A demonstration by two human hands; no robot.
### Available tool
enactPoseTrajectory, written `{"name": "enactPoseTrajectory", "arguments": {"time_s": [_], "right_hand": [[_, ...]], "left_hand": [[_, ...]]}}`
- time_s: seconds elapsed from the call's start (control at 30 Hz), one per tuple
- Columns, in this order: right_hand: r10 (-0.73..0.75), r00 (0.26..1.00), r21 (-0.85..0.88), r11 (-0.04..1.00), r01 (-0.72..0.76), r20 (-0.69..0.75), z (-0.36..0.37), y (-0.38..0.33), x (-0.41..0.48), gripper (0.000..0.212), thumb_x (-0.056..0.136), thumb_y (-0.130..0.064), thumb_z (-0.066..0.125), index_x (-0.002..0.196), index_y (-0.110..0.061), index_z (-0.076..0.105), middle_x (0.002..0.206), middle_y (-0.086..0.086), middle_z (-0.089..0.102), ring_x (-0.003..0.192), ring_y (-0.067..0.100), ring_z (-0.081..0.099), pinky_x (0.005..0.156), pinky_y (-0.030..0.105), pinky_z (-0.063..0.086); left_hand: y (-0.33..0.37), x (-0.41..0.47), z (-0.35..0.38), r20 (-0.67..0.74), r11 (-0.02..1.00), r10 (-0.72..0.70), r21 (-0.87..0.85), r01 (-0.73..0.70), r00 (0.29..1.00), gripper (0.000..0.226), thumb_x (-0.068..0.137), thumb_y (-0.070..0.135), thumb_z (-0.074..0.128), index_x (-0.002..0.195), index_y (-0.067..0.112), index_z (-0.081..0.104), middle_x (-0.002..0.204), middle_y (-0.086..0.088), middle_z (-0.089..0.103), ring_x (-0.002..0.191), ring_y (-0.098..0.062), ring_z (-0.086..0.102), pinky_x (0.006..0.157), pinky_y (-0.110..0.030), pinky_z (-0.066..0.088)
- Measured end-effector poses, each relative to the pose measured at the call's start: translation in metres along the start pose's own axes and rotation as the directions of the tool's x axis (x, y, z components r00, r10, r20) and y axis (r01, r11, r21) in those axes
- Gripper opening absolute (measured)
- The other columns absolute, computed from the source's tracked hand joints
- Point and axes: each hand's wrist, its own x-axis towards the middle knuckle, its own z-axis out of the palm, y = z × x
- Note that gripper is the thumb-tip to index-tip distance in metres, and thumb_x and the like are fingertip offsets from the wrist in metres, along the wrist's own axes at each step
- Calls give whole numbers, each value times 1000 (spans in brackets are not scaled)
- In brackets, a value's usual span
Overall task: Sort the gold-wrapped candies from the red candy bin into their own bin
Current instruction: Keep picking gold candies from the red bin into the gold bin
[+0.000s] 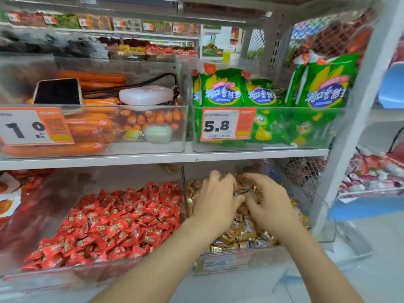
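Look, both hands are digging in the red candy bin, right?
Not the red one. The left hand and right hand are digging in the gold candy bin; the red candy bin sits to its left. The head view shows this.

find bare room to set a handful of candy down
Looks bare: rear of the clear plastic bin behind the red-wrapped candies; grey surface before both bins. Crowded: gold-wrapped candy bin, left hand and right hand inside.
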Motion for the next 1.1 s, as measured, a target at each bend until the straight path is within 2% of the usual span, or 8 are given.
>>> {"name": "enactPoseTrajectory", "arguments": {"time_s": [0.13,0.27,0.4,0.5,0.63,0.73,0.87,1.1], "right_hand": [[126,985,145,983,-109,-115,-16,-5,-6,27,94,-14,66,113,-27,78,109,-10,76,94,8,70,92,32,54],[89,992,254,965,-63,-90,-19,-34,-10,21,96,-17,67,101,-34,78,88,-19,75,82,-2,68,79,28,57],[-75,997,325,943,70,3,-2,-89,-18,21,94,-15,69,99,-33,78,86,-21,74,82,1,68,75,16,52],[-190,979,319,934,160,67,23,-131,-19,23,94,-14,67,101,-33,78,86,-17,70,82,3,65,75,15,48],[-284,934,265,938,223,218,69,-181,-5,24,93,-17,62,107,-31,76,90,-14,70,85,6,65,84,23,52],[-204,896,126,978,167,394,113,-201,17,27,91,-21,57,111,-27,73,102,-4,75,100,19,69,92,35,55],[-18,869,-199,971,133,494,157,-215,47,28,93,-23,56,119,-15,65,121,15,68,118,39,64,97,45,55],[146,775,-154,986,-64,615,218,-209,84,65,88,-24,54,152,-29,45,153,9,50,142,38,45,114,50,45]], "left_hand": [[-9,16,22,197,939,-98,343,25,976,60,103,65,39,148,25,38,151,-12,41,135,-46,38,112,-61,30],[-15,-7,-6,-34,859,38,511,-15,999,54,103,64,32,128,23,57,126,-12,61,118,-39,51,100,-54,39],[-51,-54,-51,-288,919,126,394,-2,949,33,103,52,33,100,27,53,97,2,57,97,-27,49,82,-46,43],[-110,-74,-85,-232,909,-203,318,271,951,30,103,48,31,103,27,52,105,0,57,103,-29,52,88,-46,47],[-195,-68,-113,-56,742,-573,387,547,817,41,104,41,41,133,13,51,137,-18,48,130,-43,43,107,-50,41],[-254,-46,-114,47,694,-682,356,626,729,58,104,51,35,144,12,50,150,-23,45,138,-47,41,114,-51,36],[-300,-26,-101,104,757,-634,288,587,767,75,95,62,23,148,16,50,154,-19,49,140,-43,48,118,-51,37],[-308,-11,-100,136,776,-630,145,613,765,39,106,21,43,139,4,54,146,-18,54,134,-40,53,109,-41,44]]}}
